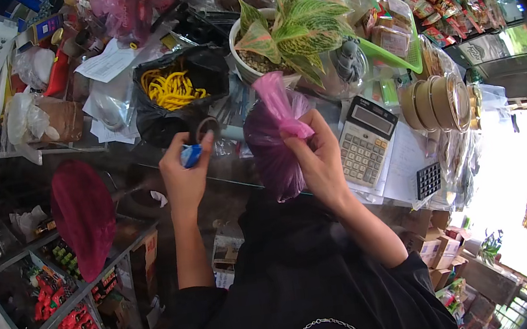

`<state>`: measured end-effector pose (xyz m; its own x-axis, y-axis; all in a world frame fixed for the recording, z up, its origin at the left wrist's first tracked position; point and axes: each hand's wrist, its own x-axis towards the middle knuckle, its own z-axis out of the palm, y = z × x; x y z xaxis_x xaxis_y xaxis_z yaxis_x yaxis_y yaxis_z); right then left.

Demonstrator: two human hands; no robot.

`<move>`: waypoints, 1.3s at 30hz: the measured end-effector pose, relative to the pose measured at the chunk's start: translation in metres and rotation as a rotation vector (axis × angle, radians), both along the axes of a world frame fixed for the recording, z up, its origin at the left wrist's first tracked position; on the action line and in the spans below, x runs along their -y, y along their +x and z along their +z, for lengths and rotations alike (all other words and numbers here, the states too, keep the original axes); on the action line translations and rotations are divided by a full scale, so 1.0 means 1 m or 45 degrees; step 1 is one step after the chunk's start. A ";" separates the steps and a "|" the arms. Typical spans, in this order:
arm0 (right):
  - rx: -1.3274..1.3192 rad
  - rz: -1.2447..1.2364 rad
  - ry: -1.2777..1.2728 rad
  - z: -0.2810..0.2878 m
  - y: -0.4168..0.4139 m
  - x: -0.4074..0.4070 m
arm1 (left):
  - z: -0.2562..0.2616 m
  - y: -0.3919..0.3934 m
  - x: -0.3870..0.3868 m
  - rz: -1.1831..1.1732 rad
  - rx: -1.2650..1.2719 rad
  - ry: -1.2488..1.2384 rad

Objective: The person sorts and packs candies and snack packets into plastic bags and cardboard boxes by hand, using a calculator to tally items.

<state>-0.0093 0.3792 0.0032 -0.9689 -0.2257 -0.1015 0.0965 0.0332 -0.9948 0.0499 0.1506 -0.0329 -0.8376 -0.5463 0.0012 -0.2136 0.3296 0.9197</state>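
Observation:
In my right hand [316, 153] is the gathered neck of a pink plastic bag [269, 149], which hangs filled and rounded over the counter's front edge. My left hand [187, 166] pinches a small blue and white item [192, 155] between thumb and fingers; what it is I cannot tell. A ring-shaped thing [207, 128], perhaps a roll of tape, shows blurred at those fingertips. Just beyond the left hand stands a black plastic bag [220, 71] holding a heap of yellow bands [173, 89]. A Casio desk calculator [369, 139] lies right of my right hand.
A potted plant [296, 32] with green and pink leaves stands behind the pink bag. Stacked round containers [436, 104] and a green basket [390, 52] are at the right. Papers [407, 166] lie under the calculator. A dark red cloth-like item [85, 218] is above shelves of packets at left.

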 end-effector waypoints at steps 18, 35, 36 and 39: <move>-0.479 0.189 0.423 0.013 0.010 -0.045 | 0.015 -0.009 -0.011 -0.201 0.349 -0.389; -0.342 -0.138 0.879 0.023 -0.020 -0.295 | 0.074 0.007 -0.153 -0.135 -0.335 -0.515; -0.250 -0.018 0.822 0.011 -0.024 -0.297 | 0.076 -0.004 -0.184 -0.249 -0.174 -0.478; -0.033 0.297 0.704 -0.028 -0.023 -0.308 | 0.041 -0.025 -0.245 -0.386 0.201 -0.111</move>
